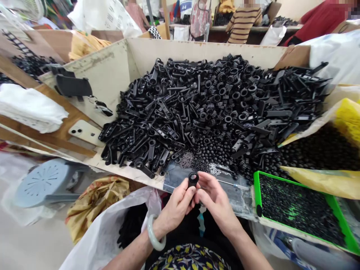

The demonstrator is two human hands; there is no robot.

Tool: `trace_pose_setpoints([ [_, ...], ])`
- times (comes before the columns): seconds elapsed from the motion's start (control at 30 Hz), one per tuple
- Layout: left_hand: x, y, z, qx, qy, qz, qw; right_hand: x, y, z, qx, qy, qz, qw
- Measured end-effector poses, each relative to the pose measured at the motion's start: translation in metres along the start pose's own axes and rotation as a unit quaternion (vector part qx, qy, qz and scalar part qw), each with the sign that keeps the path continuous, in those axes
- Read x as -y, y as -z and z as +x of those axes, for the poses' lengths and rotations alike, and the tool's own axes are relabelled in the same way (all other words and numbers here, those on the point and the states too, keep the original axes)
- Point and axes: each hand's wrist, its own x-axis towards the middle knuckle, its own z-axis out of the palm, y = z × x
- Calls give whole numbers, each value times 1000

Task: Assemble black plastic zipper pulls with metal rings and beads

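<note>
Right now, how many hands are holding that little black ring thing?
2. The left hand, wearing a bracelet, pinches the black part; the right hand touches its other side.

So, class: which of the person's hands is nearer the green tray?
Right. The right hand lies just left of the green tray; the left hand sits farther left, beyond the right one. Both hold a small black ring.

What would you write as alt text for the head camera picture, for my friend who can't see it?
A left hand and right hand hold a black ring together in front of a box heaped with black plastic parts. A green bin of tiny black bits sits at the right.
</note>
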Motion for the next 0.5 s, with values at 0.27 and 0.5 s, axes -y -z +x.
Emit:
trace_pose_setpoints([
  [0.27, -2, 24, -13, 89, -31, 147, 985, 0, -12, 12, 144, -104, 139, 974],
  [0.5, 2, 19, -18, 109, -2, 121, 987, -9, -7, 8, 159, -80, 140, 974],
])
